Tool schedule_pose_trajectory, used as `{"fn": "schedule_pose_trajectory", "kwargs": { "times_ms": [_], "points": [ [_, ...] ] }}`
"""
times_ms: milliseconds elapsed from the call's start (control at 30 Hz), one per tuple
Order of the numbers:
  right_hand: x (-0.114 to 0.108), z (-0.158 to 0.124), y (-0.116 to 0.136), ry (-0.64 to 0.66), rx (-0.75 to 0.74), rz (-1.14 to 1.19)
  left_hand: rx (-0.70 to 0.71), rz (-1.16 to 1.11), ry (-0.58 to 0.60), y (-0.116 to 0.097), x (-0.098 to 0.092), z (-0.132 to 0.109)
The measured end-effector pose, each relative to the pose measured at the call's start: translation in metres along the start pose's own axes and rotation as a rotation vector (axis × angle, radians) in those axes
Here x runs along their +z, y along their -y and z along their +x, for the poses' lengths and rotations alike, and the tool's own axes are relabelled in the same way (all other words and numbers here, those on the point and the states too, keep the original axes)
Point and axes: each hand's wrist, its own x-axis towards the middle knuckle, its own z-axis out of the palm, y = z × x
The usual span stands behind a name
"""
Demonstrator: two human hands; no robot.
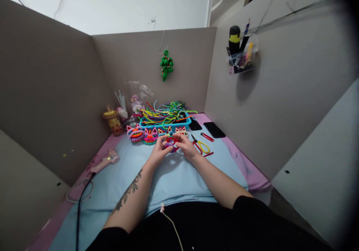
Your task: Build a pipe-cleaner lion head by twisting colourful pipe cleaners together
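Between my hands, above the light blue cloth (179, 183), is a small red and purple pipe-cleaner piece (171, 145). My left hand (160, 149) grips its left side, thumb against the purple part. On the other side, my right hand (185, 145) has its fingers closed on the red edge. Just behind my hands stand several finished-looking pipe-cleaner animal heads (150, 135) in pink, orange and teal. Red-and-yellow-handled scissors (203, 146) lie right of my right hand, with a short red pipe-cleaner strip (208, 154) close by.
A blue basket (165, 126) heaped with colourful pipe cleaners stands behind. Two dark phones (214, 129) and a red cutter (207, 137) lie to the right. A pink glue gun (106, 162) with a black cord (79, 210) is at left, near a yellow cup (112, 122). Panels enclose three sides.
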Motion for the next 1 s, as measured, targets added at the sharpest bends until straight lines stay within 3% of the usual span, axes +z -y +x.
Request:
{"fn": "schedule_pose_trajectory", "kwargs": {
  "times_ms": [100, 267, 367, 567, 633, 833, 1000],
  "points": [
    [-0.002, 0.001, 0.001, -0.031, 0.048, -0.058, -0.017, 0.086, -0.010, 0.001, -0.003, 0.002],
    [-0.003, -0.001, 0.001, -0.040, 0.209, -0.001, 0.054, 0.110, -0.263, 0.002, -0.010, 0.007],
    [-0.002, -0.002, -0.001, 0.013, 0.291, 0.088, 0.102, 0.012, -0.327, 0.005, -0.013, 0.010],
    [-0.002, 0.000, -0.003, -0.076, 0.261, 0.195, 0.051, 0.115, -0.463, 0.010, -0.018, 0.013],
    [-0.003, 0.000, -0.003, -0.080, 0.240, 0.172, 0.002, 0.158, -0.441, 0.009, -0.017, 0.012],
    [-0.002, 0.000, -0.010, -0.027, 0.149, -0.035, -0.145, 0.002, -0.208, -0.002, -0.008, 0.004],
    [-0.002, -0.003, -0.009, -0.152, -0.117, -0.370, -0.228, -0.132, -0.250, -0.007, -0.009, 0.002]
  ]
}}
